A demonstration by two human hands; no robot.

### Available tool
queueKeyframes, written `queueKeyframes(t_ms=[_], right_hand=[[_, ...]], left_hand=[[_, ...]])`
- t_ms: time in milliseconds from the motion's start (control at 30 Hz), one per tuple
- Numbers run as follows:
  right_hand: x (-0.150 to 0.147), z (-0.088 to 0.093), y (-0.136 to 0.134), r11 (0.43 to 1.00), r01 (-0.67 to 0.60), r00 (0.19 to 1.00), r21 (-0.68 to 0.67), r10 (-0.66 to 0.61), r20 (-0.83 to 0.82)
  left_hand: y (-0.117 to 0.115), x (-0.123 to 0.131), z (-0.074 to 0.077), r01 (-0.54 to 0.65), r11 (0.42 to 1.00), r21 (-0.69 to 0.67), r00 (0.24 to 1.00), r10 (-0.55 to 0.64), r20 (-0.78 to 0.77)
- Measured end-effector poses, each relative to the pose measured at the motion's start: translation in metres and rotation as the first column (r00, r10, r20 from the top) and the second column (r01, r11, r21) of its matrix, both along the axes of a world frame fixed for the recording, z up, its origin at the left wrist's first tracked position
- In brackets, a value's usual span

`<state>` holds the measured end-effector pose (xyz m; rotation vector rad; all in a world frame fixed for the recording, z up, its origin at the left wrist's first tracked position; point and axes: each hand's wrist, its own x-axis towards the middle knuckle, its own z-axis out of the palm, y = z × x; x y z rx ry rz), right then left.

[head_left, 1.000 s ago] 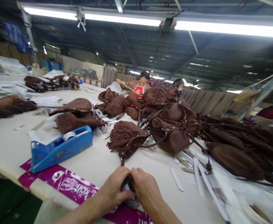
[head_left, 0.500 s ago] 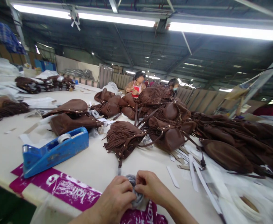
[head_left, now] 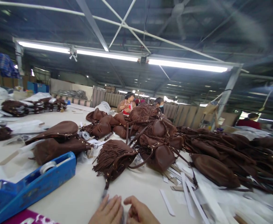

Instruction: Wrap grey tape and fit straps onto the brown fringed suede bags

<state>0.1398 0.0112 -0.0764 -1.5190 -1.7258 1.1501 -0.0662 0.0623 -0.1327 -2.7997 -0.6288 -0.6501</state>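
Note:
At the bottom edge, my left hand (head_left: pixel 108 212) lies with its fingers stretched out side by side. Close by on its right is my right hand (head_left: pixel 139 212), its index finger reaching out and the others loosely bent apart. A sliver of a grey bundle (head_left: pixel 123 214) shows between the two hands; most of it is hidden or cut off. Just beyond them, a dark strap (head_left: pixel 107 183) with a greyish wrapped end (head_left: pixel 104 193) runs from a brown fringed bag (head_left: pixel 115 157) lying on the white table (head_left: pixel 85 193).
A blue tape dispenser (head_left: pixel 35 186) stands at the left, near purple printed plastic (head_left: pixel 29 217). Brown bags (head_left: pixel 158 149) are heaped beyond my hands and to the right. White strips (head_left: pixel 166 202) and clear plastic lie at the right. A co-worker (head_left: pixel 127 104) is behind the heap.
The view has tilted up, so my hands sit lower and are partly cut off. My left fingers have straightened, and the grey bundle between my hands is now mostly out of sight.

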Motion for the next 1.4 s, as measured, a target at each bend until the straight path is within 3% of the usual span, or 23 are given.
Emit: queueKeyframes(t_ms=[133, 200, 267, 333, 467, 500, 567, 733, 967, 1067, 1167, 1333, 1400], right_hand=[[0.039, 0.005, 0.0, 0.999, 0.033, 0.993, -0.025, -0.035, -0.109], [0.058, 0.007, 0.005, 0.987, 0.157, 0.974, -0.01, -0.157, -0.16], [0.07, 0.009, 0.014, 0.944, 0.32, 0.904, -0.077, -0.329, -0.274], [0.073, 0.012, 0.03, 0.876, 0.442, 0.766, -0.192, -0.48, -0.428], [0.066, 0.023, 0.076, 0.772, 0.495, 0.373, -0.398, -0.603, -0.705], [0.064, 0.026, 0.089, 0.765, 0.491, 0.314, -0.416, -0.601, -0.735], [0.062, 0.032, 0.113, 0.772, 0.49, 0.273, -0.404, -0.576, -0.77], [0.078, 0.039, 0.139, 0.8, 0.468, 0.314, -0.375, -0.547, -0.776], [0.154, 0.06, 0.111, 0.804, 0.359, 0.42, -0.474, -0.593, -0.687], [0.163, 0.062, 0.1, 0.841, 0.373, 0.572, -0.392, -0.541, -0.616], [0.151, 0.051, 0.091, 0.9, 0.371, 0.724, -0.228, -0.435, -0.536], [0.158, 0.034, 0.08, 0.876, 0.367, 0.659, -0.313, -0.482, -0.577], [0.174, 0.035, 0.079, 0.866, 0.429, 0.76, -0.256, -0.499, -0.416]], left_hand=[[0.032, -0.058, 0.054, -0.244, 0.902, -0.356, 0.966, 0.192, -0.174], [0.039, -0.081, 0.081, -0.389, 0.847, -0.363, 0.919, 0.331, -0.213], [0.041, -0.087, 0.099, -0.511, 0.793, -0.332, 0.859, 0.46, -0.224], [0.041, -0.073, 0.105, -0.542, 0.767, -0.344, 0.84, 0.509, -0.187], [0.052, -0.012, 0.096, -0.326, 0.806, -0.495, 0.937, 0.345, -0.054], [0.058, 0.005, 0.092, -0.291, 0.795, -0.533, 0.949, 0.311, -0.053], [0.073, 0.035, 0.086, -0.276, 0.767, -0.579, 0.954, 0.295, -0.063], [0.115, 0.076, 0.072, -0.369, 0.714, -0.595, 0.917, 0.384, -0.107], [0.142, 0.066, 0.05, -0.419, 0.699, -0.579, 0.89, 0.441, -0.112], [0.146, 0.067, 0.048, -0.401, 0.694, -0.598, 0.892, 0.444, -0.083], [0.148, 0.075, 0.046, -0.342, 0.682, -0.646, 0.902, 0.431, -0.023], [0.153, 0.08, 0.044, -0.15, 0.582, -0.799, 0.874, 0.456, 0.168], [0.159, 0.078, 0.045, -0.026, 0.497, -0.867, 0.829, 0.495, 0.259]])
